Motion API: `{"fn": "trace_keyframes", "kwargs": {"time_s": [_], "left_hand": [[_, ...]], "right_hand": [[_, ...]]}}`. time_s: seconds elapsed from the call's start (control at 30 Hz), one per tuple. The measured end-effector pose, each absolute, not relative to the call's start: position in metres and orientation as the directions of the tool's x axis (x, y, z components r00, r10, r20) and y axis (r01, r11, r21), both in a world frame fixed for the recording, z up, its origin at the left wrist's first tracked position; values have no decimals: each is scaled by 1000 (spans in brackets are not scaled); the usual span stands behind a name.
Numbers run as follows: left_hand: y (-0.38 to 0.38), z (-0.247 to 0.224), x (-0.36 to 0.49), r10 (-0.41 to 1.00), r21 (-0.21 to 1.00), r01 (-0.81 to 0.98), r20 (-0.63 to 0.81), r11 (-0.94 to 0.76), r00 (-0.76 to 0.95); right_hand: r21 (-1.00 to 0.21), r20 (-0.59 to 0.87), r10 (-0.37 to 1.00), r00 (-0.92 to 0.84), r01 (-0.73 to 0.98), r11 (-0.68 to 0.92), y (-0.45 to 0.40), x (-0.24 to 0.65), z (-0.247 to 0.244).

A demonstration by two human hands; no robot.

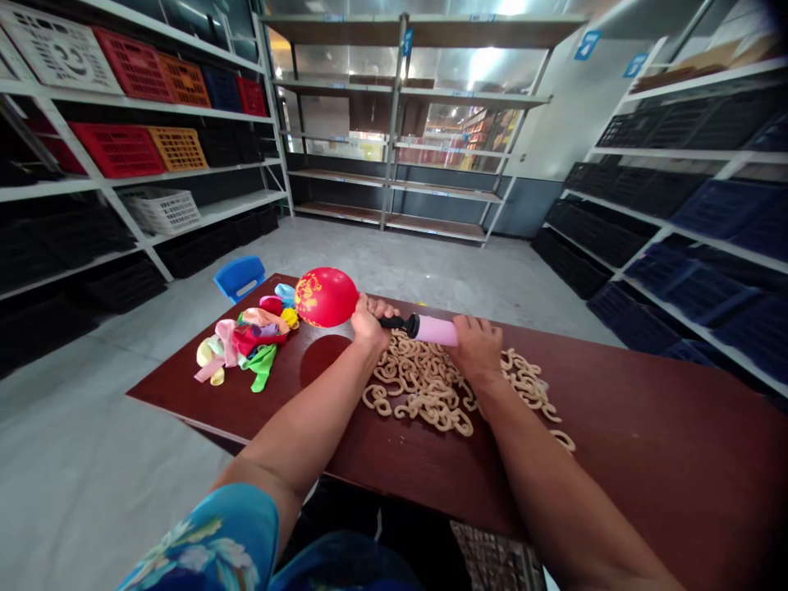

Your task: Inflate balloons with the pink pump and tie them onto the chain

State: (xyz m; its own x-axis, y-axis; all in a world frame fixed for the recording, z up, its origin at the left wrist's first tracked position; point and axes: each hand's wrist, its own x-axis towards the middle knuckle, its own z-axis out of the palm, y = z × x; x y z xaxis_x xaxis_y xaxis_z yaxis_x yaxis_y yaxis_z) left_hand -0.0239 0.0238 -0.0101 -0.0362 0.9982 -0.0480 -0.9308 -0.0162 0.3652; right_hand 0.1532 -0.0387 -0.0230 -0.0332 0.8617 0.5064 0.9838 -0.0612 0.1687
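Note:
A red balloon (326, 296) with yellow print is partly inflated, its neck end at my left hand (372, 318). The fingers of that hand are closed round the balloon's neck and the black nozzle end of a hand pump. My right hand (478, 345) is wrapped round the far end of the pump's pink barrel (434, 330). The pump lies roughly level between both hands, above a spread of beige curled pieces (431, 394) on the dark red table (640, 410). The balloon's neck is hidden by my left fingers.
Limp balloons of several colours (246, 341) lie at the table's left end. A blue chair (240, 277) stands behind that corner. Shelves with crates (132, 152) line the left side, more crates (720, 213) the right, and a metal rack (387, 123) stands at the back.

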Motion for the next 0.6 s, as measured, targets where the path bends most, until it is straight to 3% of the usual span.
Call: {"fn": "trace_keyframes", "kwargs": {"time_s": [0.2, 0.5, 0.6], "left_hand": [[30, 5, -43, 996, 412, -911, -59, -33, -63], [49, 12, -93, 986, 401, -905, -24, -143, -167], [45, 11, -87, 990, 408, -904, 7, -130, -139]], "right_hand": [[148, 471, 879, -80, 989, 11, -39, 155, -22], [103, 463, 884, 68, 986, -129, -37, 187, -26], [121, 458, 889, 25, 989, -90, -36, 179, -27]]}}
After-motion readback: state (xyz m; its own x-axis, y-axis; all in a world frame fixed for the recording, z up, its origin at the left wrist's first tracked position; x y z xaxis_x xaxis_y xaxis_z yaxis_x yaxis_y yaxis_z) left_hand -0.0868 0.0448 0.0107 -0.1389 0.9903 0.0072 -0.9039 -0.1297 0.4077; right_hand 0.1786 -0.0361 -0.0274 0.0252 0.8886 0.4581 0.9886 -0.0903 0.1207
